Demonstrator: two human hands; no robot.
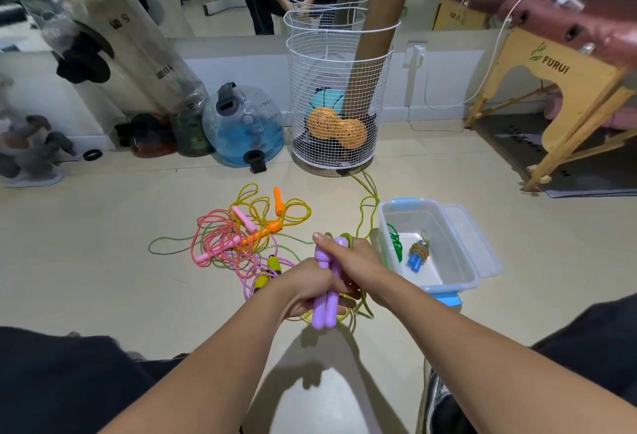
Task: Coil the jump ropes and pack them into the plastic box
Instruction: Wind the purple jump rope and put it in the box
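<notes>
Gripping two smooth lilac plastic handles [325, 292] side by side, the left hand [310, 287] wraps their lower halves while the right hand [348, 261] closes over their tops, thin yellow-green cord [365, 213] looping around its fingers. Right of the right hand sits the clear plastic box [458, 261] holding a coiled blue-handled rope [417, 256]. Ahead of the left hand, tangled ropes [241, 237] sprawl on the floor.

"FURUI" with a leaf logo — printed on the wooden table leg panel [565, 85]. The same word, mirrored, shows on the cardboard box [456, 16] — other markings illegible.
</notes>
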